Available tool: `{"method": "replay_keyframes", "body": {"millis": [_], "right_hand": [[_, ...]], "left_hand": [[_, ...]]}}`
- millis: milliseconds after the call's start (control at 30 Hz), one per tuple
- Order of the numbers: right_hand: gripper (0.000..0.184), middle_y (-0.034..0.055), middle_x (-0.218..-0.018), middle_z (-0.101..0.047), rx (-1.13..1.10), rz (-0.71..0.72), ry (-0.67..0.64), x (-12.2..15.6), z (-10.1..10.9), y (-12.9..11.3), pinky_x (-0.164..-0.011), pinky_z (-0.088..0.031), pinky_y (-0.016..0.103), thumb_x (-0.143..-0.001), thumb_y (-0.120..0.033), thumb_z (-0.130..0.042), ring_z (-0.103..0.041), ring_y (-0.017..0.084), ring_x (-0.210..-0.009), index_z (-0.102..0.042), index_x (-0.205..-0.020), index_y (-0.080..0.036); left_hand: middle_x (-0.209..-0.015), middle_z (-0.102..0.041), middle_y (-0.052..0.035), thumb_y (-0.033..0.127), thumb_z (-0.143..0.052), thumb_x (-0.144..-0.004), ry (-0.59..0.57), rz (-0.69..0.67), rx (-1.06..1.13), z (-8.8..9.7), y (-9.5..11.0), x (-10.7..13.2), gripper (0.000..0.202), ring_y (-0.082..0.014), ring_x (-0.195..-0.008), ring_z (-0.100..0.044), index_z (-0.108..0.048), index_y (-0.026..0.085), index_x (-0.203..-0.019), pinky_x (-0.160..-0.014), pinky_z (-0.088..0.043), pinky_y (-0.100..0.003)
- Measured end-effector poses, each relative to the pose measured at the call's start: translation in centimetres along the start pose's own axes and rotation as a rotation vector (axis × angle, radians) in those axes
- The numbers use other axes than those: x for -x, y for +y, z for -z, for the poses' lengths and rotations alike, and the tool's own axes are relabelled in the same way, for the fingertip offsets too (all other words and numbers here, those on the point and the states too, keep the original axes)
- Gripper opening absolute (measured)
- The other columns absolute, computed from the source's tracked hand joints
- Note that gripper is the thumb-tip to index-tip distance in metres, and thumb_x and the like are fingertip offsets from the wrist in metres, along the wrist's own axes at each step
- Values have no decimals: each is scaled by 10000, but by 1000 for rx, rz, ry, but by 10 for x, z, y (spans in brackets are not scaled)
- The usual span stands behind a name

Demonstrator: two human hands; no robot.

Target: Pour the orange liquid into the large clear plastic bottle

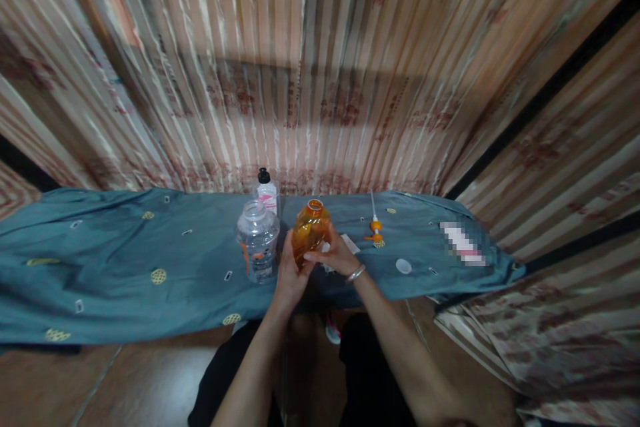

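Observation:
Both my hands hold an orange see-through bottle with an open mouth, just above the near edge of a teal cloth-covered table. My left hand wraps its lower left side. My right hand, with a silver bangle at the wrist, presses against its right side with fingers laid across it. A clear plastic bottle with an open top stands just left of the orange one. Behind it stands a white bottle with a black cap.
An orange pump head with a long white tube lies on the cloth to the right. A small white cap lies nearer the edge. Striped patterned curtains hang behind and to the right. My dark-clothed legs are below the table.

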State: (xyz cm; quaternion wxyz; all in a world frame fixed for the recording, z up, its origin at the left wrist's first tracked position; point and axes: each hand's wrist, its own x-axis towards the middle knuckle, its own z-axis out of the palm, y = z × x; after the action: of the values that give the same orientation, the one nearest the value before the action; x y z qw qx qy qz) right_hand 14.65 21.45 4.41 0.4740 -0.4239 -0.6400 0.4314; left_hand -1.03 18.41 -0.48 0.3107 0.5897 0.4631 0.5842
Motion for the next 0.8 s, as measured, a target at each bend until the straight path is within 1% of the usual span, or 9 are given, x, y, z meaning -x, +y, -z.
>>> {"method": "replay_keyframes", "body": {"millis": [100,200,300,367,433,500,600,700,800], "right_hand": [[886,60,-1283,-761,-23,-30,34,4,-4,-2,-1149,-566,474,-590,-453,-1018,-733,272,-1207,-606,-1348,-252],[849,63,-1244,-785,-91,-61,58,8,-7,-2,-1121,-592,504,-576,-418,-1017,-760,281,-1162,-617,-1307,-255],[811,68,-1236,-793,-184,-75,36,10,-11,-2,-1091,-620,528,-583,-404,-1006,-767,297,-1174,-634,-1290,-258],[801,75,-1228,-794,-199,-87,35,10,-12,-1,-1087,-624,545,-581,-404,-1008,-752,319,-1222,-651,-1283,-256],[813,80,-1218,-798,-177,-98,45,11,-13,1,-1101,-614,561,-567,-392,-1020,-730,339,-1270,-663,-1285,-252],[823,79,-1207,-802,-158,-106,48,13,-13,3,-1117,-601,564,-555,-377,-1031,-723,343,-1279,-669,-1282,-249],[817,71,-1197,-806,-161,-103,52,17,-15,7,-1125,-591,549,-545,-375,-1039,-746,321,-1221,-666,-1261,-249],[818,70,-1235,-794,-162,-84,67,24,-17,12,-1131,-579,543,-531,-394,-1038,-761,299,-1181,-648,-1234,-246],[804,73,-1242,-791,-128,-79,85,30,-20,16,-1124,-580,540,-540,-431,-1034,-765,293,-1169,-644,-1216,-239]], "left_hand": [[-1502,-619,-134,433,-729,-988,8,-14,-46,8,-1,21,504,-322,-1297,-656,-616,220,-1431,-1065,-578,-580],[-1506,-617,-135,436,-728,-989,1,5,-76,23,0,51,502,-324,-1304,-653,-619,219,-1428,-1071,-574,-584],[-1407,-674,-121,440,-720,-996,-27,48,-85,50,2,77,443,-294,-1222,-693,-652,205,-1367,-1026,-600,-547],[-1320,-710,-106,440,-714,-1002,-20,86,-91,72,4,83,391,-261,-1130,-720,-677,196,-1306,-974,-622,-505],[-1306,-712,-104,443,-717,-1000,67,115,-100,91,5,79,399,-256,-1108,-724,-674,193,-1307,-950,-630,-493],[-1411,-667,-122,438,-726,-992,208,120,-122,103,5,68,460,-294,-1216,-691,-640,207,-1381,-1020,-603,-546],[-1611,-528,-142,426,-743,-976,372,139,-169,104,-2,41,586,-366,-1411,-577,-563,243,-1502,-1137,-516,-639],[-1561,-573,-138,424,-739,-981,382,180,-172,92,-12,17,550,-345,-1359,-618,-586,234,-1473,-1102,-550,-608],[-1469,-636,-130,425,-730,-990,315,208,-139,82,-21,3,494,-305,-1248,-680,-617,217,-1423,-1029,-600,-553]]}}
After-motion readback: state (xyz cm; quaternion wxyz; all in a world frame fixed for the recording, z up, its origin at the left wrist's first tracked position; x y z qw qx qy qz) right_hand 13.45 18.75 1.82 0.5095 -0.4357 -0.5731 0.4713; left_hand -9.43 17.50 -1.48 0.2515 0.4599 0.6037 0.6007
